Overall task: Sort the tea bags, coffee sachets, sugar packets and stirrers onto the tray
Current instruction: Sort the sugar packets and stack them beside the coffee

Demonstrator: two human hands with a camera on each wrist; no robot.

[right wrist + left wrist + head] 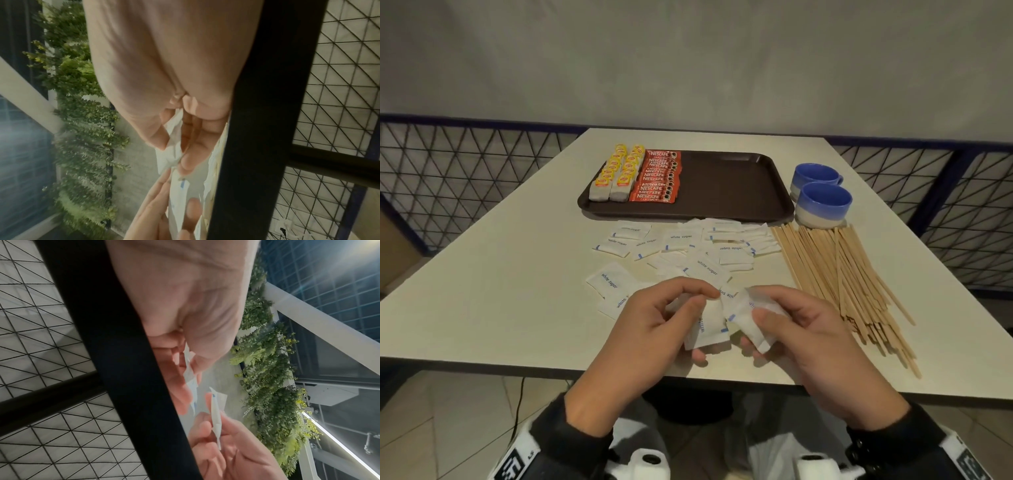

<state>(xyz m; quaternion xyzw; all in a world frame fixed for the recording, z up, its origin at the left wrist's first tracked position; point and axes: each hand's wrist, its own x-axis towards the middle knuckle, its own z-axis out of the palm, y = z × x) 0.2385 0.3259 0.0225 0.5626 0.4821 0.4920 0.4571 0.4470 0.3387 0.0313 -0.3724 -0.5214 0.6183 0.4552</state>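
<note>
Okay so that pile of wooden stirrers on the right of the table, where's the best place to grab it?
Probably the near end of the wooden stirrers, coming in with the right hand from the table's front edge. The sticks lie roughly parallel there, pointing toward you, while their far ends sit against the blue cup.

Tea bags (614, 174) and coffee sachets (658, 176) fill the tray's (736, 181) left; sugar packets (688, 248) and stirrers (839, 274) lie on the table
</note>
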